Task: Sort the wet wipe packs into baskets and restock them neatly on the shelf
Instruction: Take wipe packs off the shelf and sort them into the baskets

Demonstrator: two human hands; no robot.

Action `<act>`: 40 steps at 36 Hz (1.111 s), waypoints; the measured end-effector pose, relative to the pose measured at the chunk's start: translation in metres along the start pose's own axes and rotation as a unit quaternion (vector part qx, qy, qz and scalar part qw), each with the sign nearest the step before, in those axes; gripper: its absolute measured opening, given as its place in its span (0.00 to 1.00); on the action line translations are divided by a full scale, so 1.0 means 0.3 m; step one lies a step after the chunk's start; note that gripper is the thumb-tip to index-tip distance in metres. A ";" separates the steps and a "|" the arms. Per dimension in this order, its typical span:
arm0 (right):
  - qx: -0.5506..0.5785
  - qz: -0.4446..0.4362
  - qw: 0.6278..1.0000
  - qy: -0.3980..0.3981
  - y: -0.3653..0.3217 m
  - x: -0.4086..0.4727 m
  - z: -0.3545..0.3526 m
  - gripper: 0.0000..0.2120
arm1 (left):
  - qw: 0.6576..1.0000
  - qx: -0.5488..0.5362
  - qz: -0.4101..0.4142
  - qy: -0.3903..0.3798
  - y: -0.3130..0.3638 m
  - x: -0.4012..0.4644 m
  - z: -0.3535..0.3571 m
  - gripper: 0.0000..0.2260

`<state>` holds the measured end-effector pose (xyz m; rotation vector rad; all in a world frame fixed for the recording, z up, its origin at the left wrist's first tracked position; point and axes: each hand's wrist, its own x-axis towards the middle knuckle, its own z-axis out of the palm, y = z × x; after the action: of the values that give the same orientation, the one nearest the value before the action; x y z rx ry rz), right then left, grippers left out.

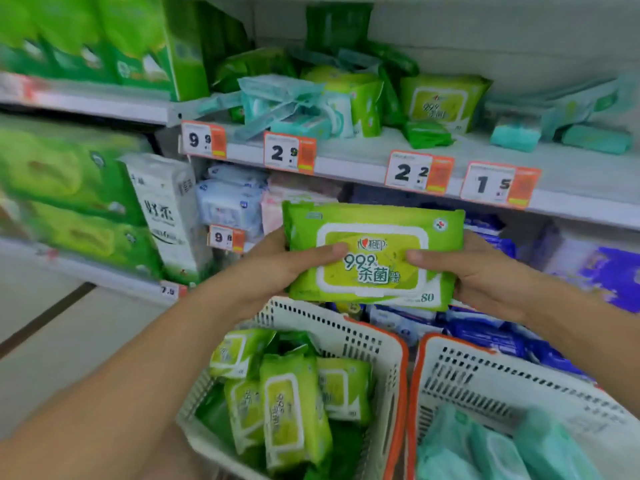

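A green wet wipe pack (374,252) with a yellow-green lid label is held flat in front of the shelf. My left hand (277,265) grips its left end, thumb across the front. My right hand (474,271) grips its right end the same way. Below it, the left basket (398,355), white with an orange rim, holds several green packs (294,403). The right basket (491,379) holds several teal packs (502,452). On the shelf (363,157) above lie jumbled green packs (440,102) and teal packs (287,105).
Price tags (419,173) hang along the shelf edge. Large green tissue bundles (69,188) fill the shelves at left, with a white tissue pack (166,213) beside them. Blue and white packs (502,334) fill the lower shelf behind the baskets. Pale floor (52,334) lies at the lower left.
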<state>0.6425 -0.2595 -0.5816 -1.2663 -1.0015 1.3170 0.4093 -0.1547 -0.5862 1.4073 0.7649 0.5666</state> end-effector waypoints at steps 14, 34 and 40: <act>-0.133 0.247 0.958 -0.058 0.243 0.016 0.160 0.20 | 0.913 0.375 -0.023 0.158 -0.119 0.030 -0.223 0.23; -0.221 -0.168 0.884 0.375 -0.431 0.239 -0.404 0.09 | 0.688 0.687 0.232 0.012 0.404 0.632 0.198 0.41; -0.231 -0.039 0.916 0.327 -0.498 0.476 -0.629 0.18 | 0.647 0.753 0.065 -0.103 0.405 0.841 0.180 0.58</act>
<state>0.8553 -0.1112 -0.4765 -1.8381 -0.8757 0.5145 0.6241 0.0118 -0.5001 3.0196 0.9517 -0.3624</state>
